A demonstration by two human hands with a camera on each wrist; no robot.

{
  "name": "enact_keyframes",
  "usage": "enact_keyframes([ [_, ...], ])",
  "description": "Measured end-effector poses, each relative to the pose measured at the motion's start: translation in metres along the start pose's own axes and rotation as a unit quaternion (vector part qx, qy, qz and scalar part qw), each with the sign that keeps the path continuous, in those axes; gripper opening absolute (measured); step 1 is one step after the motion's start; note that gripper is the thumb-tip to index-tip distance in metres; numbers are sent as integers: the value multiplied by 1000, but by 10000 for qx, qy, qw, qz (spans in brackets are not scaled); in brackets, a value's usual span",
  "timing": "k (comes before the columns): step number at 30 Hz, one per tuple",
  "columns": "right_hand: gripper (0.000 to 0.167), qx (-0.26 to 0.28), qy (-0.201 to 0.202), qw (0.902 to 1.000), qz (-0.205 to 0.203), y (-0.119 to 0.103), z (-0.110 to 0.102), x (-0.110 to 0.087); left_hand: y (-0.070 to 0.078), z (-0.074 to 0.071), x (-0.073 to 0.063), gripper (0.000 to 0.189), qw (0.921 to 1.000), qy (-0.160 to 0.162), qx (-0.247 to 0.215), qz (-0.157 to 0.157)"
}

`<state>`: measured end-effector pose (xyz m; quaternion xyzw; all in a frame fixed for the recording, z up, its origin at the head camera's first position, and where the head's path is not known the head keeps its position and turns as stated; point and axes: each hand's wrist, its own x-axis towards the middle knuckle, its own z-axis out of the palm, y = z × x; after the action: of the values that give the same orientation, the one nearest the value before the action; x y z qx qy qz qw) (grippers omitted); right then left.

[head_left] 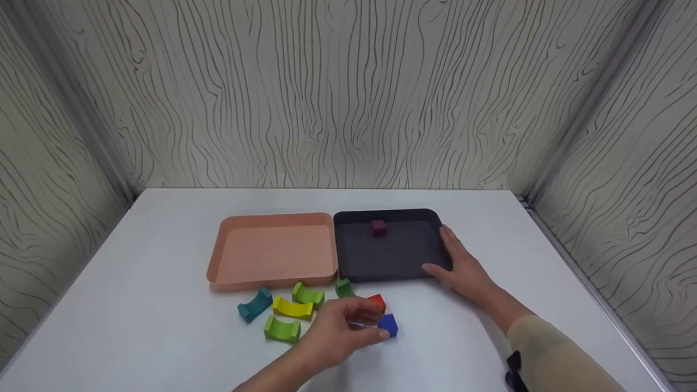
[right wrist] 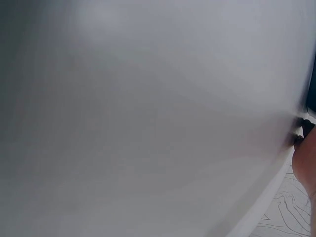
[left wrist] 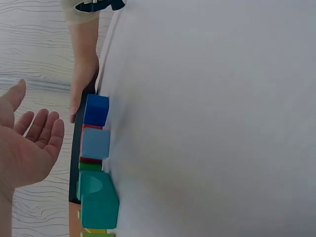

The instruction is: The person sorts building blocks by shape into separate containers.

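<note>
Left hand (head_left: 343,331) at lower centre of frame, thumb and fingers apart, loosely bent. Right hand (head_left: 465,275) right of centre, fingers spread along black tray's (head_left: 405,253) right side, thumb at front corner. Near left hand: red block (head_left: 378,300), blue cube (head_left: 389,325); leftward, yellow arch (head_left: 292,310), teal arch (head_left: 255,305), lime arches (head_left: 308,296); above, green arch (head_left: 344,289). Maroon cube (head_left: 379,228) inside black tray, upper part. Pink tray (head_left: 272,250) alongside, left of centre.

Soft, diffuse light brightens the tabletop (head_left: 163,337); the right wrist view is dimmer, with blurry shadows.
</note>
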<state>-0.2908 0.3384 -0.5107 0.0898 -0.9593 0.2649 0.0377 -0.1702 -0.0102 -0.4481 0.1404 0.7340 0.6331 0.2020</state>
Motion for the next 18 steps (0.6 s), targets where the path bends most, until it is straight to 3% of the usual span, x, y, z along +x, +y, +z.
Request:
enact_keyframes([
  [6,109,54,-14,10000,6,-1,0,1,-6,-3,-11,39,9994,210,265,-14],
  [18,109,103,-69,9999,47,0,1,2,-19,-17,-21,48,9962,526,428,-550],
])
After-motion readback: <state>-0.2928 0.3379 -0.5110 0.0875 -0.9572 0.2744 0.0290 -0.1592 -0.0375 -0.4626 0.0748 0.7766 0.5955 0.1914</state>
